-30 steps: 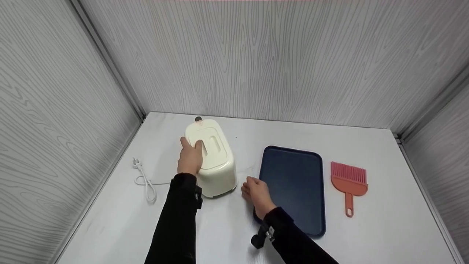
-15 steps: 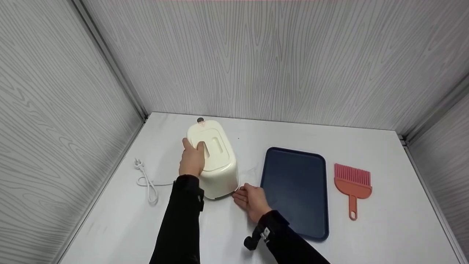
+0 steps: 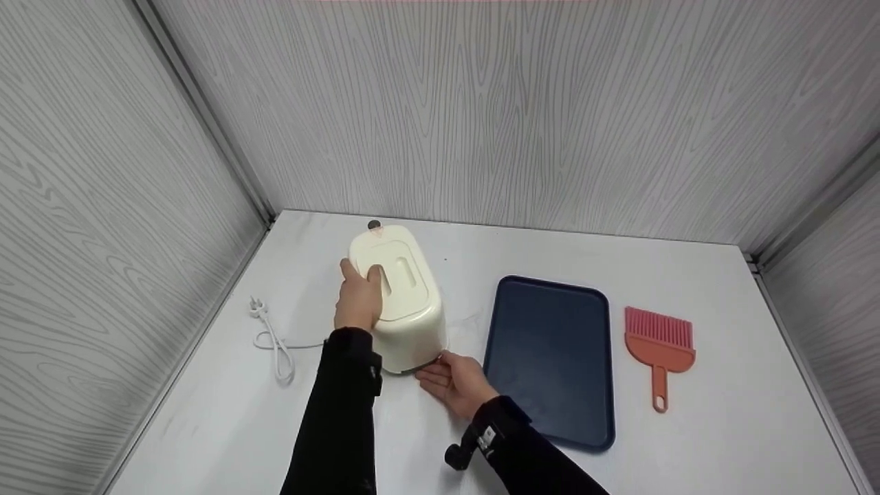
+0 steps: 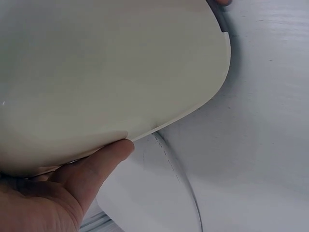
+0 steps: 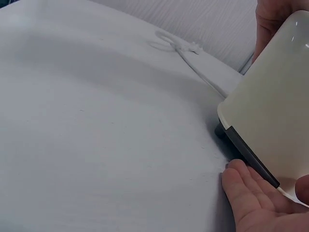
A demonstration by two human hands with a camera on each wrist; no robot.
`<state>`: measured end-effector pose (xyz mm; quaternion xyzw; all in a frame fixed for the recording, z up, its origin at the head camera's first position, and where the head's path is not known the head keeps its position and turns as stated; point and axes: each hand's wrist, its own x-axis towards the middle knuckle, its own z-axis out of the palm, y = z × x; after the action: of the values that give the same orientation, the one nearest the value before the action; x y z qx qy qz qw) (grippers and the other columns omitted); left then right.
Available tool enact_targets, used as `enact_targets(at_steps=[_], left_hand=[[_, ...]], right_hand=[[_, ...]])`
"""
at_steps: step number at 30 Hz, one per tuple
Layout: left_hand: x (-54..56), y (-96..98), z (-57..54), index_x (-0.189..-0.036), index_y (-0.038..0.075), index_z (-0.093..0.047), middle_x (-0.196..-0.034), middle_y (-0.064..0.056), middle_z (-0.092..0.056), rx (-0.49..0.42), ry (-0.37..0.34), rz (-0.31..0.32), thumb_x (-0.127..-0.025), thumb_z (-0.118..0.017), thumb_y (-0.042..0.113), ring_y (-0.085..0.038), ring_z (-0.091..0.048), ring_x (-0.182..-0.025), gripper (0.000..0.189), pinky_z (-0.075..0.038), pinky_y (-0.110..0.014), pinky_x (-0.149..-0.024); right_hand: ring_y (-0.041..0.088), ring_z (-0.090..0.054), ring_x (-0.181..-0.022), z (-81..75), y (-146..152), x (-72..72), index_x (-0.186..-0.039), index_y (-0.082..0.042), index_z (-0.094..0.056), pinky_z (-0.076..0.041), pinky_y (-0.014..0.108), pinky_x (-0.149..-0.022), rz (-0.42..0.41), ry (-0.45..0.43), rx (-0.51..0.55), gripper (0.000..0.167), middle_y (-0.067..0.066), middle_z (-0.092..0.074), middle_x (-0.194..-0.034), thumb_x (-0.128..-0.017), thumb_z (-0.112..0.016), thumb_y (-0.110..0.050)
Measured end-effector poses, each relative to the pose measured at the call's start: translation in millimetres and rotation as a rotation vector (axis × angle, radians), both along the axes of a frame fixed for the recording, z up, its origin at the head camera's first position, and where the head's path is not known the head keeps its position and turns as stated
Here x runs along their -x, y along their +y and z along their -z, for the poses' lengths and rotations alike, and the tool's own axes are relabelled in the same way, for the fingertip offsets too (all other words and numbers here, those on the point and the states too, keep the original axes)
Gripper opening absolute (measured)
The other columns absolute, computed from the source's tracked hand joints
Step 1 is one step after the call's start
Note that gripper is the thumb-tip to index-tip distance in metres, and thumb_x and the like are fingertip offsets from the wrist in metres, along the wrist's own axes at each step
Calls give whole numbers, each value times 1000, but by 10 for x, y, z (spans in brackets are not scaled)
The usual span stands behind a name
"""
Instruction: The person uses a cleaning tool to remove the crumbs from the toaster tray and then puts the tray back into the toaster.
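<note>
Currently a glossy cream plastic appliance with rounded corners and two slot-shaped recesses in its top (image 3: 412,333) is sitting on the white bench (image 3: 742,412), left of centre. Both hands are touching it. The left hand (image 3: 359,299) is gripping its left side, the thumb lying on the top beside the left recess and the other fingers partly hidden against the side. The right hand (image 3: 457,388) is turning its palm upward at the near right corner, its fingers (image 5: 244,186) extending nearly straight and loosely together beneath the lower edge, while its thumb is lying close to the appliance's side. In the right wrist view, a black strip (image 5: 251,157) is running along that lower edge just above the fingertips; whether they are bearing any weight, one cannot tell.

At the far end of the appliance a small dark round knob (image 3: 374,224) is showing. A thin white power cord (image 3: 282,354) is trailing off to the left, lying looped and ending in a white plug (image 3: 257,307). To the right, a navy-blue rectangular tray (image 3: 550,364) is lying flat, the black right sleeve (image 3: 540,454) covering its near left corner. Beyond the tray, an orange short-handled brush with pink bristles (image 3: 660,350) is resting, handle pointing toward the person.
</note>
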<state>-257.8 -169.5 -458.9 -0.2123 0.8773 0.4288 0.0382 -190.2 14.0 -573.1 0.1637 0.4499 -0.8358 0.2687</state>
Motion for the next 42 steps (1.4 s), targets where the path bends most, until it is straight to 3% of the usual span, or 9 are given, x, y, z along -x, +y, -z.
enact_targets(at_steps=[6,16,42], left_hand=[[-2,8,5,-162,9,6,-151,-30,-44,6,11,-7,-109,-29,47,-46,-50,-133,75,-41,-57,-110],[27,17,32,-162,10,8,-152,-27,-44,-8,5,-39,-108,-27,48,-46,-52,-131,75,-44,-57,-107],[42,59,31,-163,15,8,-154,-22,-44,-13,-4,-84,-108,-29,50,-44,-52,-131,75,-44,-57,-107]], right_hand=[[45,-54,-132,15,-51,-15,-143,19,-36,-46,49,-112,-1,4,56,46,39,-56,-133,-113,-31,-16],[45,-49,-136,1,-87,19,-145,19,-35,-45,48,-113,27,-19,72,50,39,-51,-139,-114,-28,-20],[31,-67,-117,141,-100,-21,-148,12,-37,-52,41,-105,45,46,1,46,26,-66,-127,-114,-34,-19]])
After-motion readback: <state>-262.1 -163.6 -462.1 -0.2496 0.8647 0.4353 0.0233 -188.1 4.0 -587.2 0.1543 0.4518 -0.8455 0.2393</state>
